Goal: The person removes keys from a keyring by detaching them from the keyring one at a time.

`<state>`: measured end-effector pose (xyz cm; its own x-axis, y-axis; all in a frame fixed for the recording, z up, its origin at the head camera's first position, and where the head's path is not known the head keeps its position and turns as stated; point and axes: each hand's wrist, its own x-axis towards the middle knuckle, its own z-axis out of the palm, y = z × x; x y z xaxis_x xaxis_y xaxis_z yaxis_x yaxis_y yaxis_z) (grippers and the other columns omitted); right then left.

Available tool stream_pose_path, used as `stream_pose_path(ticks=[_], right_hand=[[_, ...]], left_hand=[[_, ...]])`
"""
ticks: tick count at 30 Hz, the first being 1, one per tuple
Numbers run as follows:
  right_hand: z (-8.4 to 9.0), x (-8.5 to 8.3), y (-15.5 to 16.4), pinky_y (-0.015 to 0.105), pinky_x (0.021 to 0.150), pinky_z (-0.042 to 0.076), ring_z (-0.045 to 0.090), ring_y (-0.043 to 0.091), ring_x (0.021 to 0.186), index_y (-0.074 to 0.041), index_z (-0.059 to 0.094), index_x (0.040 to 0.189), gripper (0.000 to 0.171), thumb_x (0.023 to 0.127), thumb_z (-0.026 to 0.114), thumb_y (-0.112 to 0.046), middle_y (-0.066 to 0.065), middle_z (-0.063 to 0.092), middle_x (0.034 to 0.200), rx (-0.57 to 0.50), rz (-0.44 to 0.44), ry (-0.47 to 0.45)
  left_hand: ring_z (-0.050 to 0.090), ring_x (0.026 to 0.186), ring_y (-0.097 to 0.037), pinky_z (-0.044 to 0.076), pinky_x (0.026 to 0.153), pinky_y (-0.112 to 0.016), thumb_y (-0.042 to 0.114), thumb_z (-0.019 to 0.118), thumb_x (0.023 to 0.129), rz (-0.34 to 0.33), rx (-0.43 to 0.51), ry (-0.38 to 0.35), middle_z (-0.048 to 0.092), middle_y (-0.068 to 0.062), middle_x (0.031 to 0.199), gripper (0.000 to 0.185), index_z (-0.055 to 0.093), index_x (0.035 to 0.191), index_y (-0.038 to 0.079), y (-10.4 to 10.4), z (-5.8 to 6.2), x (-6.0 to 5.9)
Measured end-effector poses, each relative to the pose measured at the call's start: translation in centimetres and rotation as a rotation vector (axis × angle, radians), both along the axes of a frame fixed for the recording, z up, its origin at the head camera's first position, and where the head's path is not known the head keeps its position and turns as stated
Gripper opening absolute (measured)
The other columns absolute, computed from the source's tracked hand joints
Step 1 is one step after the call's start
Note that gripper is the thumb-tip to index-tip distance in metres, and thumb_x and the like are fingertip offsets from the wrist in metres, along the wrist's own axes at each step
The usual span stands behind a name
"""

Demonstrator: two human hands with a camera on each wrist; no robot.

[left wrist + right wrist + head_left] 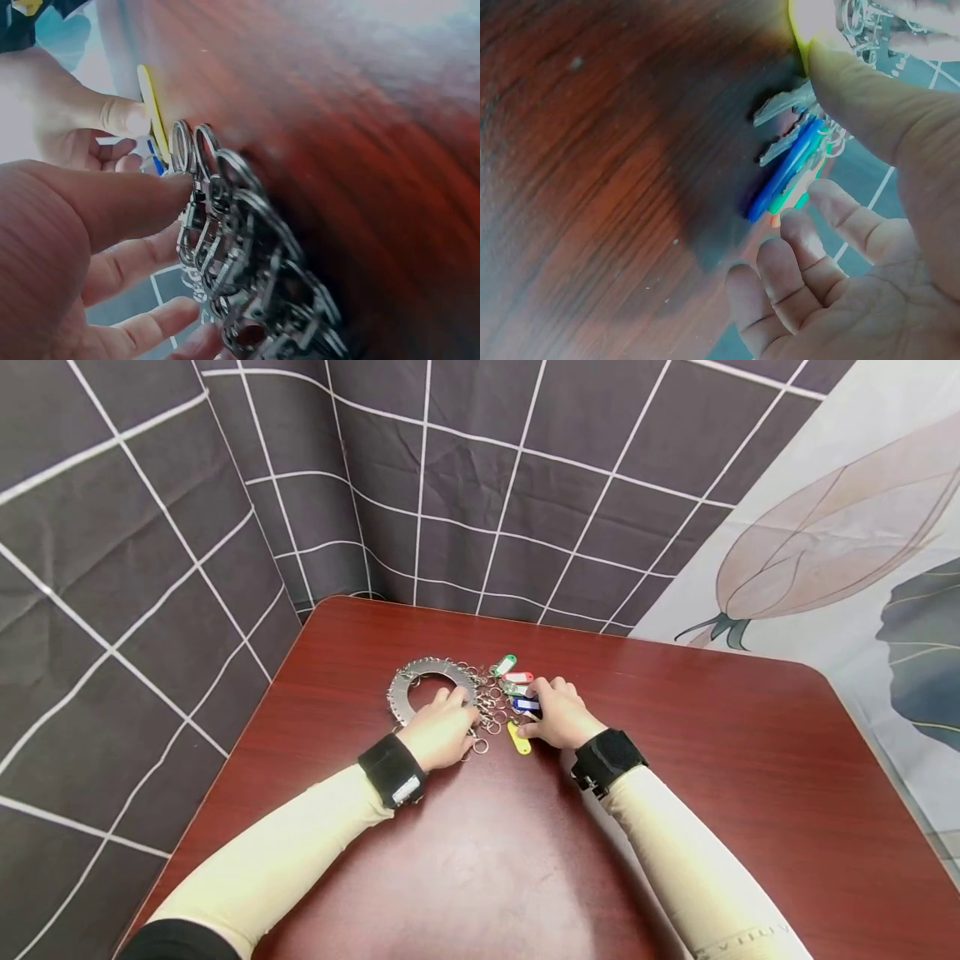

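Observation:
A flat metal ring plate [420, 683] lies on the red-brown table [675, 735], with a heap of loose key rings [489, 703] beside it. My left hand [454, 708] rests on that heap. In the left wrist view its thumb and index finger pinch the key rings [240, 255]. Just right of it, my right hand [546, 703] lies among coloured key tags: green [504, 664], red [517, 677], blue [527, 703] and yellow [517, 737]. In the right wrist view the thumb [870, 105] presses near the yellow tag, the blue tag [786, 174] stands on edge, and the other fingers hang loose.
A dark grid-patterned curtain [480, 485] hangs behind and to the left of the table. A pale flower-print sheet [840, 543] hangs at the right. The table's rounded back edge [480, 614] is close behind the rings. Bare tabletop stretches to the right and toward me.

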<state>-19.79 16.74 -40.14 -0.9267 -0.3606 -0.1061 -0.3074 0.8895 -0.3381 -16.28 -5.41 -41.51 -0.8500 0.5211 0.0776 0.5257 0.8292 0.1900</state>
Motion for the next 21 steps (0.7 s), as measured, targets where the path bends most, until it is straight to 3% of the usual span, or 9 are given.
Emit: stream_pose_path(ticks=[4,10,16,21], right_hand=[[0.0,0.1,-0.6,0.044,0.081,0.041,0.045,0.034,0.094,-0.002,0.054,0.115,0.054,0.078,0.081,-0.029,0.015,0.047,0.098,-0.017,0.027,0.064],[-0.6,0.4,-1.4,0.041,0.072,0.039,0.044,0.028,0.084,-0.008,0.058,0.093,0.035,0.081,0.078,-0.035,0.007,0.045,0.086,-0.023,0.092,0.126],[-1.4,0.8,-1.3,0.04,0.071,0.039,0.046,0.027,0.081,-0.011,0.056,0.084,0.021,0.082,0.074,-0.024,0.005,0.045,0.083,-0.002,0.109,0.139],[-1.7,0.6,-1.0,0.038,0.071,0.04,0.047,0.027,0.08,-0.012,0.056,0.082,0.015,0.083,0.071,-0.016,0.003,0.046,0.082,-0.027,0.127,0.165]], left_hand=[[0.049,0.098,-0.03,0.05,0.075,-0.041,0.029,0.073,0.082,-0.001,0.018,0.022,0.054,-0.011,0.109,0.022,0.07,0.096,0.012,0.1,0.2,-0.6],[0.055,0.094,-0.027,0.048,0.081,-0.04,0.032,0.071,0.083,-0.005,-0.014,0.035,0.058,-0.009,0.097,0.025,0.067,0.095,0.011,0.9,0.9,-1.4],[0.056,0.099,-0.03,0.048,0.084,-0.042,0.03,0.069,0.087,-0.028,0.024,-0.045,0.06,-0.014,0.103,0.037,0.064,0.113,0.005,1.7,1.5,-1.3],[0.056,0.1,-0.029,0.049,0.084,-0.041,0.032,0.069,0.087,-0.021,0.017,-0.032,0.059,-0.013,0.106,0.038,0.063,0.114,0.006,1.6,0.9,-1.6]])
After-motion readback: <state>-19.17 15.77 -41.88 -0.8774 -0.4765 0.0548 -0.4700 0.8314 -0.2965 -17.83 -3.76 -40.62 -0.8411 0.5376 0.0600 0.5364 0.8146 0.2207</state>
